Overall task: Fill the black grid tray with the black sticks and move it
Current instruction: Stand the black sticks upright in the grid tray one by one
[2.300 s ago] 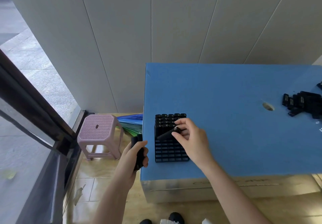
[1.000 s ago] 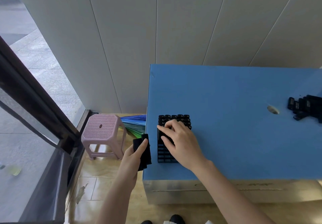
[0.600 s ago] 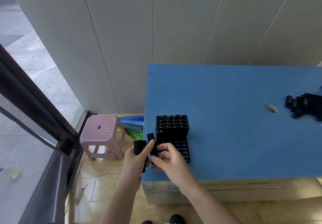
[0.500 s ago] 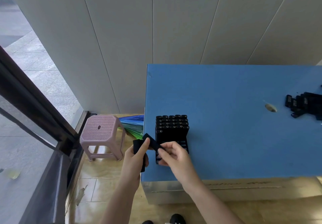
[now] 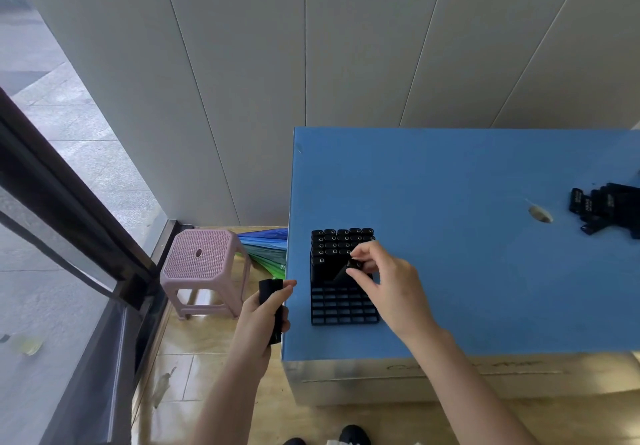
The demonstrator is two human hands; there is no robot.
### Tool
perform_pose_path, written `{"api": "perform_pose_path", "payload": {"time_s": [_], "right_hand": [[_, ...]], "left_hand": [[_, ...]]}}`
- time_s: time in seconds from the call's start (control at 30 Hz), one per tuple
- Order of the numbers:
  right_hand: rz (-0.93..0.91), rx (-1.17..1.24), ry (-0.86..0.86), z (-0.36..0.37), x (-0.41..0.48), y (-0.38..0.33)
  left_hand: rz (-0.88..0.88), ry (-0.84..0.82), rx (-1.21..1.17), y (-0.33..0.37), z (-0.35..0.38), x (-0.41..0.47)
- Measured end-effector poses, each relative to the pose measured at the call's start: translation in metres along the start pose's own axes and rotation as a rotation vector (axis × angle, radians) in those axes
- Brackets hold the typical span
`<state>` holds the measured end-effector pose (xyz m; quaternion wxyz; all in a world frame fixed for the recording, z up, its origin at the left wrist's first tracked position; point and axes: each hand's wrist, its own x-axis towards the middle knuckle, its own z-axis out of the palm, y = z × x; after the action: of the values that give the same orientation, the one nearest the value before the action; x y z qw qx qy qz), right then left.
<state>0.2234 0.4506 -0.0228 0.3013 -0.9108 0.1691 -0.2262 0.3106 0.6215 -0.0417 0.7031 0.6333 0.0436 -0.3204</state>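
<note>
The black grid tray lies near the front left corner of the blue table. Its far rows hold upright black sticks; the near rows show bare cells. My right hand pinches one black stick, tilted, its lower end over the tray's middle rows. My left hand hangs just off the table's left edge and grips a small bundle of black sticks. A loose pile of black sticks lies at the table's right edge.
A pink plastic stool stands on the floor left of the table, with a folded blue-green umbrella beside it. A dent marks the tabletop near the pile. A white panelled wall is behind; a dark door frame runs along the left.
My right hand took one stick from the bundle in my left hand and carried it up over the tray's middle rows. My left hand stayed beside the table edge.
</note>
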Motion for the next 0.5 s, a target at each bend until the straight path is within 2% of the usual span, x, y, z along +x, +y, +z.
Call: {"api": "perform_pose_path", "payload": {"time_s": [0.5], "right_hand": [[-0.162,-0.013,-0.011,0.014,0.017,0.004]], "left_hand": [[-0.018,0.066,0.046,0.001,0.001,-0.004]]}}
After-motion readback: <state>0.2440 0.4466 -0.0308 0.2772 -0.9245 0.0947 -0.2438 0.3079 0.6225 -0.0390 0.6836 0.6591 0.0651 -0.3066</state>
